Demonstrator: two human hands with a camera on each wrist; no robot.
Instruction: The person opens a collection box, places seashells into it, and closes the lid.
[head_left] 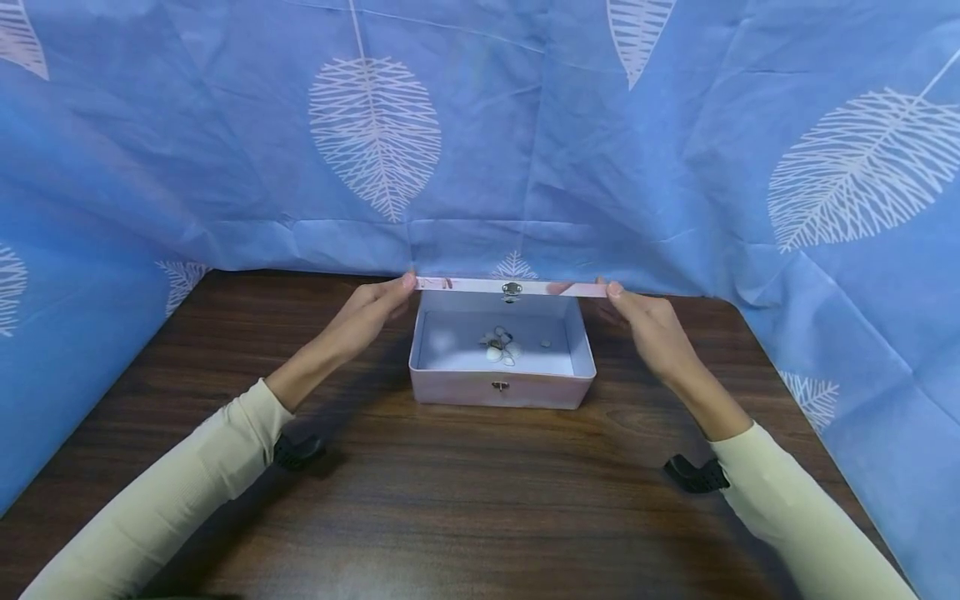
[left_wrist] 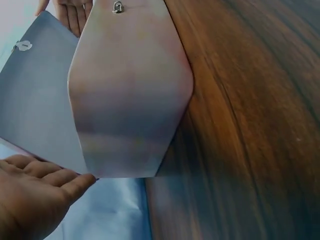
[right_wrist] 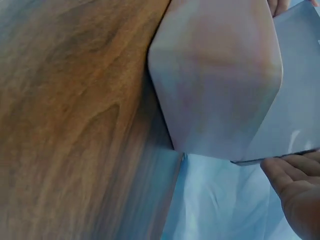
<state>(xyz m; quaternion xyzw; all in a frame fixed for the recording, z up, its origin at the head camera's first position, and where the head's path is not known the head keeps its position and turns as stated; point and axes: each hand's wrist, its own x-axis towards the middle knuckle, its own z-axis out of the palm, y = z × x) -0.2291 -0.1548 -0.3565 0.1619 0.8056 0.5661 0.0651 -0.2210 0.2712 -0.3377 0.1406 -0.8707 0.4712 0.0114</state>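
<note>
A pale pink metal box (head_left: pixel 498 389) stands on the table with its hinged lid (head_left: pixel 472 285) raised partway, front edge toward me. At the lid's left end, my left hand (head_left: pixel 365 312) holds the edge between thumb and fingers. My right hand (head_left: pixel 660 333) holds the opposite end the same way. Inside the box lies a small tangle of jewelry (head_left: pixel 501 346) with white petal-like pieces, and one small pale bit (head_left: pixel 545 343) sits apart to its right. A metal clasp (head_left: pixel 512 289) hangs at the lid's middle, above the catch (head_left: pixel 500 385) on the box front. In the left wrist view the lid's grey inside (left_wrist: pixel 40 95) shows.
The box rests toward the back of a dark wood table (head_left: pixel 480 500). Blue cloth (head_left: pixel 495 150) with white leaf prints hangs behind and at both sides, close to the table's back edge. Black wrist straps (head_left: pixel 693 475) jut below the sleeves.
</note>
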